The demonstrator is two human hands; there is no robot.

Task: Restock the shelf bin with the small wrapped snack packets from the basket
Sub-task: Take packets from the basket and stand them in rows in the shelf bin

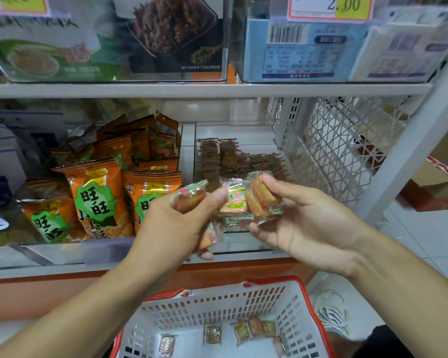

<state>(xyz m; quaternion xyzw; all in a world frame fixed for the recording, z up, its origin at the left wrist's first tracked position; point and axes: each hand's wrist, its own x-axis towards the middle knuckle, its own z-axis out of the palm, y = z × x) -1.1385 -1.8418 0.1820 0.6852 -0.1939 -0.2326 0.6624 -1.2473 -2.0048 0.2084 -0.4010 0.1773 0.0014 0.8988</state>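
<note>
Both hands are raised in front of a clear shelf bin (239, 244), right at its front edge. A small wrapped snack packet (189, 196) is pinched by the left hand (176, 228) between thumb and curled fingers, and at least one more packet (210, 235) is tucked lower down under the same fingers, so that hand is definitely clenched on packets. A little stack of packets (263, 200) is gripped by the right hand (308, 223), thumb on top and fingers curled underneath, palm turned up. Between the two hands, a pale pink and green packet (234, 198) can be seen, but whether it's being held or is already lying in the bin can't be told. Just past the fingertips, deeper in the bin, a pile of dark brown packets (225, 158) is stacked. To the outside of the left hand, orange snack bags (98, 192) with green labels are crammed into the neighbouring bin. Below both wrists, a white basket (217, 313) with a red rim is sitting, and a handful of packets (255, 329) are scattered on its bottom. Beyond the right hand, a white mesh side panel (342, 140) of the shelf is seen, and a yellow price tag (330, 6) is stuck on the shelf above.
</note>
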